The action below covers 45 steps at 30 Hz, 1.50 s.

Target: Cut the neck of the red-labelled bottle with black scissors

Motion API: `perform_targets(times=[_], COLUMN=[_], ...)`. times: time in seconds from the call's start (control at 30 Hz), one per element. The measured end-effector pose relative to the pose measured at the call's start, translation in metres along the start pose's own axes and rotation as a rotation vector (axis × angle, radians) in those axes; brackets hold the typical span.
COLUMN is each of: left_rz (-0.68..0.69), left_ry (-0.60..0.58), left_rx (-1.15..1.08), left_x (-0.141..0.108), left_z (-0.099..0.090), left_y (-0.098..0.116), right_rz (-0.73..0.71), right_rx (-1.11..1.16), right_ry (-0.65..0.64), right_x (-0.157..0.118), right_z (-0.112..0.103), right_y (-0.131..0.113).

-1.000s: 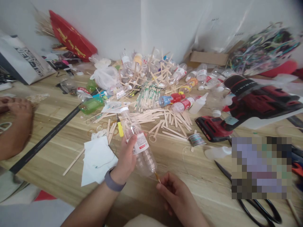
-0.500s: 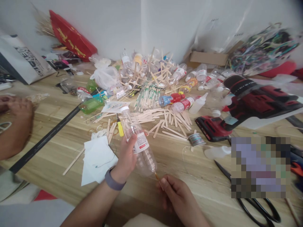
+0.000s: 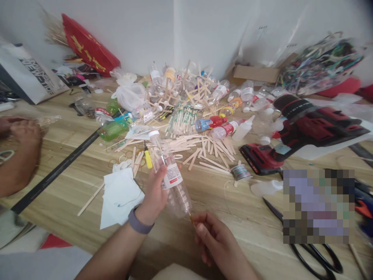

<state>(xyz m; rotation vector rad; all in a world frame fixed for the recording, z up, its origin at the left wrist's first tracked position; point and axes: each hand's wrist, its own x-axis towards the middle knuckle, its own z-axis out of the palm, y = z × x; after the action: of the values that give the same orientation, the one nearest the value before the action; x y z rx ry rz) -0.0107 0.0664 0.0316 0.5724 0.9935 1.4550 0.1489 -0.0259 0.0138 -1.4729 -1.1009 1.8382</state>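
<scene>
My left hand (image 3: 155, 186) is wrapped round the middle of a clear plastic bottle (image 3: 182, 200), just beside its white label. The bottle is tilted, white cap pointing away and base toward me. At the base, my right hand (image 3: 214, 237) pinches a thin brown strand (image 3: 191, 219) that looks like a rubber band. It runs from the bottle's bottom to my fingertips. How it is fixed there is too small to make out. Left of the bottle lie white paper sheets (image 3: 119, 200) and a yellow-handled screwdriver (image 3: 148, 157).
Loose wooden sticks (image 3: 215, 149) and several bottles are heaped behind. To the right stand a red cordless drill (image 3: 317, 128), a wire spool (image 3: 241, 172) and black scissors (image 3: 317, 260). A black strip (image 3: 55, 173) crosses the left side, near another person's hands (image 3: 26, 134).
My right hand's fingers have shifted slightly up and closer to the bottle's base, shortening the visible strand. The bottle in my left hand has barely moved.
</scene>
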Motion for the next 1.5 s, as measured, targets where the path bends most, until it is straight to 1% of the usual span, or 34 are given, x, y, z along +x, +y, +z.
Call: perform_targets(times=[0.07,0.17,0.33,0.4,0.5,0.6,0.67,0.7,0.8,0.87,0.97,1.03,1.13,1.2,1.27,1.33,1.43,1.5], left_rz=[0.003,-0.021,-0.187,-0.218,-0.216,-0.22,-0.236,-0.242,-0.269,-0.336,-0.485,-0.544,-0.537,-0.571,-0.65,-0.702,-0.706,-0.71], left_ry=[0.028,0.023,-0.062,-0.048,0.013,0.011,-0.035,-0.077,-0.245,-0.375,-0.587,-0.686,-0.707,-0.73,-0.777,-0.796,-0.791,-0.808], left_rx=[-0.006,-0.02,-0.087,-0.101,-0.114,-0.136,-0.126,-0.109,-0.085,-0.12,-0.128,-0.096,-0.083,-0.074,-0.092,-0.152,-0.212,-0.224], left_x=[0.0,-0.001,-0.005,-0.006,-0.006,-0.008,-0.01,-0.011,-0.015,-0.018,-0.024,-0.026,-0.027,-0.027,-0.029,-0.031,-0.032,-0.03], left_z=[0.002,0.004,0.006,0.006,0.005,0.002,-0.003,-0.006,-0.013,-0.016,-0.017,-0.017,-0.017,-0.017,-0.018,-0.018,-0.019,-0.021], left_y=[0.001,0.003,0.011,0.013,0.014,0.014,0.013,0.012,0.009,0.008,0.01,0.011,0.01,0.007,0.003,-0.001,-0.007,-0.011], right_rz=[0.001,-0.029,-0.021,-0.015,-0.003,-0.01,-0.031,-0.041,-0.046,-0.043,-0.032,-0.027,-0.032,-0.03,-0.011,0.007,0.011,0.016], right_rx=[0.004,-0.016,0.028,0.045,0.035,-0.007,-0.012,-0.005,0.039,0.084,0.162,0.229,0.35,0.426,0.496,0.551,0.562,0.538], right_ry=[0.001,-0.009,-0.087,-0.092,-0.071,-0.065,-0.075,-0.08,-0.106,-0.136,-0.189,-0.241,-0.333,-0.366,-0.366,-0.362,-0.386,-0.392], right_x=[0.0,0.0,-0.004,-0.006,-0.007,-0.007,-0.007,-0.007,-0.009,-0.011,-0.013,-0.014,-0.015,-0.014,-0.013,-0.012,-0.011,-0.011], right_z=[0.001,0.001,0.004,0.005,0.005,0.005,0.005,0.005,0.007,0.009,0.009,0.008,0.008,0.009,0.01,0.012,0.013,0.013], right_y=[0.001,0.002,-0.002,-0.003,-0.001,0.002,0.004,0.005,0.006,0.005,0.003,0.002,0.003,0.005,0.007,0.008,0.008,0.007])
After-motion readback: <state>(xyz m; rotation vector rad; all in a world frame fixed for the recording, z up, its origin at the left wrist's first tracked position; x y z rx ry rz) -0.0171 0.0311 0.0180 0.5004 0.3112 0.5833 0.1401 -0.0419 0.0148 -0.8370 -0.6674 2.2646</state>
